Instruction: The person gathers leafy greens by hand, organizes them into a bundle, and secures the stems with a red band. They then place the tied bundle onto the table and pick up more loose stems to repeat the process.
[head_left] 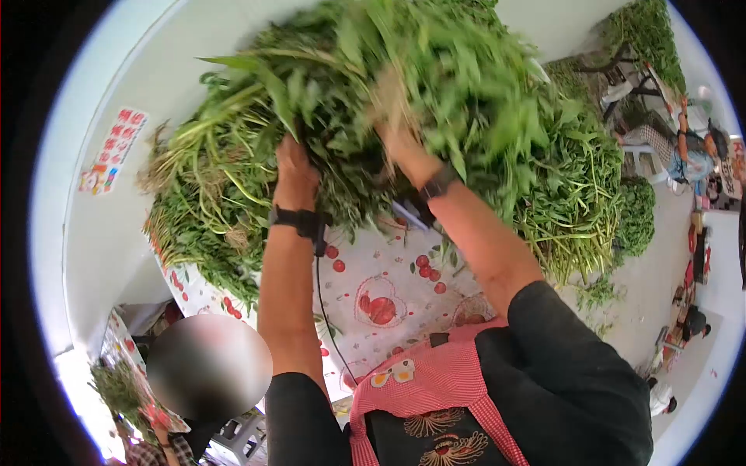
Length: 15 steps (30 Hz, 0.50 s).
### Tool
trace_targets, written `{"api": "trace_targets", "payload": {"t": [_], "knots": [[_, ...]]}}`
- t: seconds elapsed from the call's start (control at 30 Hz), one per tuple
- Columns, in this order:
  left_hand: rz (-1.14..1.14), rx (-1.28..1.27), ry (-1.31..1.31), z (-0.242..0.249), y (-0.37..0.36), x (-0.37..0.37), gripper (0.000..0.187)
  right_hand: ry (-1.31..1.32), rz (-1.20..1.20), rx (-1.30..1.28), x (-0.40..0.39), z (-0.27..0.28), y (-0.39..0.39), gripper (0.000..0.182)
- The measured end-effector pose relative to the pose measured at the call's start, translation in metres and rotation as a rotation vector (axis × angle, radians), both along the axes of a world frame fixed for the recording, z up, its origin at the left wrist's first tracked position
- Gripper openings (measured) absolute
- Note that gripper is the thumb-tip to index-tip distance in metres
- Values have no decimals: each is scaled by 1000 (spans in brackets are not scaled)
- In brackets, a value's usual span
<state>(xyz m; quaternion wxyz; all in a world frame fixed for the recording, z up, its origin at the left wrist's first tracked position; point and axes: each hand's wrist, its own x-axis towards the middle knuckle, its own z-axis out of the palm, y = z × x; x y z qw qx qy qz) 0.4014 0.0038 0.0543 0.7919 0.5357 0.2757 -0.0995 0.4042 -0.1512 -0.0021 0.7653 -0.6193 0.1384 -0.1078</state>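
Note:
A big heap of long-stemmed leafy greens (334, 109) lies on the table in front of me. My left hand (295, 167) reaches into the heap, its fingers hidden under the leaves. My right hand (399, 136) is smeared by motion and appears closed around a bunch of leafy greens (482, 101), whose leaves blur to the right. Pale, root-like strands show at that hand. Between my forearms, a purplish flat-edged object (410, 216) lies partly covered by leaves.
A cherry-patterned tablecloth (365, 268) covers the table near me. More stacked greens (575, 202) lie at the right, with yellowish stems at the edge. At lower left, a person (167, 446) sits by another table with greens. Other people (691, 151) and stools are at far right.

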Motion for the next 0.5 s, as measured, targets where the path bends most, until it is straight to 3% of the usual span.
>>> {"api": "trace_targets", "payload": {"t": [0.1,0.13,0.2,0.23,0.27,0.3,0.33,0.37,0.4,0.47,0.5], "knots": [[-35,-119,-57,11,-22,40,45,179,105,-618,41,73,-26,82],[-41,-134,-79,12,-28,53,47,250,303,-637,70,72,-39,85],[-45,-149,-102,3,-31,66,49,360,73,-862,94,71,-37,53],[-72,-116,-115,-9,-32,66,49,377,67,-860,95,46,-29,53],[-105,-74,-130,-22,-35,65,49,268,-152,-938,93,8,-23,55],[-183,30,-188,-35,-34,61,49,148,-380,-1017,93,-9,-29,57],[-308,254,-290,-51,-29,56,49,453,19,-795,77,8,-41,54],[-474,627,-422,-64,-22,49,50,495,118,-879,69,0,-42,42],[-613,990,-518,-68,-14,40,50,505,104,-882,66,-5,-44,42],[-777,1413,-586,-70,-3,21,51,547,220,-999,63,-10,-40,42],[-815,1490,-592,-68,0,15,52,562,280,-1056,62,-9,-38,41]]}}
